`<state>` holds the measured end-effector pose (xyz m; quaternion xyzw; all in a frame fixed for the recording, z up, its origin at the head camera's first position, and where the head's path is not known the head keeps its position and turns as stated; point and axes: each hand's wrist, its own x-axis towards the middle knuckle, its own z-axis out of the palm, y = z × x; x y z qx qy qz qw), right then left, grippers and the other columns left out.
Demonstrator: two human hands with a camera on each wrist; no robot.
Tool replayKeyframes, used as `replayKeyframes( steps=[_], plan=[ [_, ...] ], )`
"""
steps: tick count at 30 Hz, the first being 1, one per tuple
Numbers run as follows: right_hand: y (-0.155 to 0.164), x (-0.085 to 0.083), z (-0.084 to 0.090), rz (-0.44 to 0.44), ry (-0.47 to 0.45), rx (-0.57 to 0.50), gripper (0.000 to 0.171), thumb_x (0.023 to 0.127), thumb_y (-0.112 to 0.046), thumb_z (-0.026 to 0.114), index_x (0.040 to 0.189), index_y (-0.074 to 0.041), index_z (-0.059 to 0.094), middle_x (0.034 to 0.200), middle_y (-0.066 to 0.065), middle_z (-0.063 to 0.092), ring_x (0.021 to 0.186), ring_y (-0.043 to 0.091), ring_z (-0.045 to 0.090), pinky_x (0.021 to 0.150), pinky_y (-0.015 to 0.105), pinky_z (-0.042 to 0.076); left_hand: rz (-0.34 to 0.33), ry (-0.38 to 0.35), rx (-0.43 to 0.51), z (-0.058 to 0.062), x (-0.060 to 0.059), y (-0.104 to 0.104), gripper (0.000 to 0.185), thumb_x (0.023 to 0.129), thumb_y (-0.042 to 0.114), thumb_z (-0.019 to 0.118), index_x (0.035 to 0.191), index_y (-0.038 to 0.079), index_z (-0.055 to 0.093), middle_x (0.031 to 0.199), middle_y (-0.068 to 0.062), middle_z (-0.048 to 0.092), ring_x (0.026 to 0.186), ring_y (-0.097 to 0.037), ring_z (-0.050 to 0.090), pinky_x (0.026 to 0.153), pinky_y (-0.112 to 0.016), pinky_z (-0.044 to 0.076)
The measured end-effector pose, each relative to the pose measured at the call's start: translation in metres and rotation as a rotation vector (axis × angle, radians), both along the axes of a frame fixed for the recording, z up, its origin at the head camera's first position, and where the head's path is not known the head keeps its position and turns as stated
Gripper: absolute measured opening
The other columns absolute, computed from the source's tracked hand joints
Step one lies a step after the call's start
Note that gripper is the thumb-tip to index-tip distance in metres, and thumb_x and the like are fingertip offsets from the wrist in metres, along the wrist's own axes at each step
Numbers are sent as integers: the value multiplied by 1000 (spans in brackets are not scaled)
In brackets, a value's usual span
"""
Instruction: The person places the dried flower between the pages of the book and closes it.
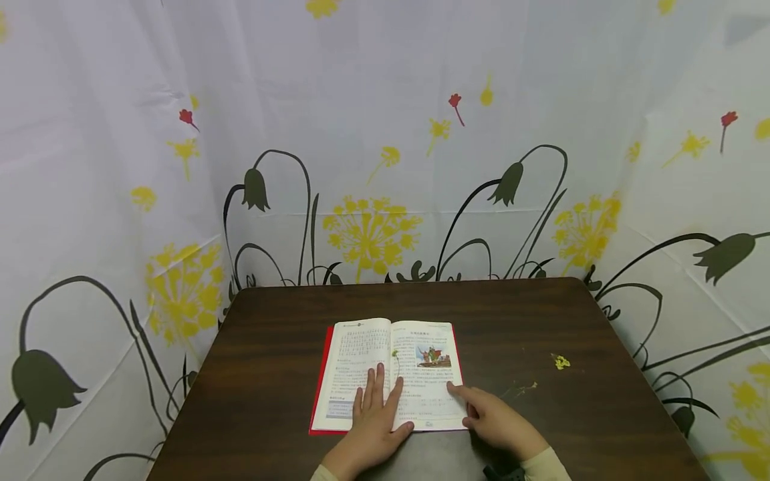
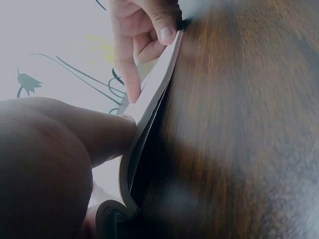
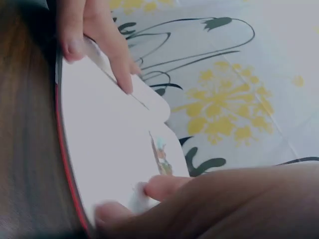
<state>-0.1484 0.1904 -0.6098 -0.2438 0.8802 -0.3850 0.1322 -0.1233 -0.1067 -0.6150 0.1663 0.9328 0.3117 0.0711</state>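
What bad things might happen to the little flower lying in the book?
The pressed sprig lies loose near the fold of the open book, so it might slide or get crumpled if the pages shift. The left hand lies flat close to it and may brush it. The right hand touches the page edge; a quick turn might flick the sprig onto the table.
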Motion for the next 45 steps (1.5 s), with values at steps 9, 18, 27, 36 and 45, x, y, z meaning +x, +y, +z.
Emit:
replayKeyframes(
  steps=[9, 18, 27, 36, 45],
  plan=[
    [3, -11, 5, 0, -37, 30, 62, 93, -4, 82, 151, -8, 61, 81, -5, 56, 67, 3, 48, 61, 24, 42, 11, 3, -4, -2, -5, 3, 86, 101, 42, 73, 170, 8, 34, 181, -29, -7, 168, -54, -7, 126, -80, 2],
    [-7, -14, 0, -72, 28, 139, 47, 93, -9, 83, 135, -19, 64, 77, -7, 55, 63, 6, 48, 59, 27, 40, 13, -24, 1, 3, -2, 2, 87, 101, 40, 73, 170, 7, 34, 181, -29, -7, 168, -53, -8, 126, -79, 2],
    [-24, -8, -8, -339, 61, 221, 108, 87, -39, 92, 172, -18, 29, 106, 20, 81, 86, 29, 76, 73, 52, 57, 8, -20, -31, -6, -4, -1, 103, 95, 62, 75, 172, 10, 31, 183, -25, -8, 169, -50, -8, 128, -75, 4],
    [-37, 7, -9, -179, 134, -67, 43, 98, -21, 81, 139, -20, 69, 123, -1, 78, 114, 13, 71, 95, 39, 60, -16, -22, -51, -11, -1, -1, 111, 91, 69, 76, 173, 11, 28, 183, -23, -9, 169, -50, -8, 128, -77, 5],
    [-46, 12, -9, -69, 212, 92, 29, 97, -28, 81, 125, -20, 74, 120, 1, 80, 107, 19, 76, 87, 43, 62, 29, 100, -54, -17, -1, 2, 111, 89, 66, 79, 171, 8, 32, 183, -24, 4, 169, -51, 3, 127, -77, 13]
  ],
)
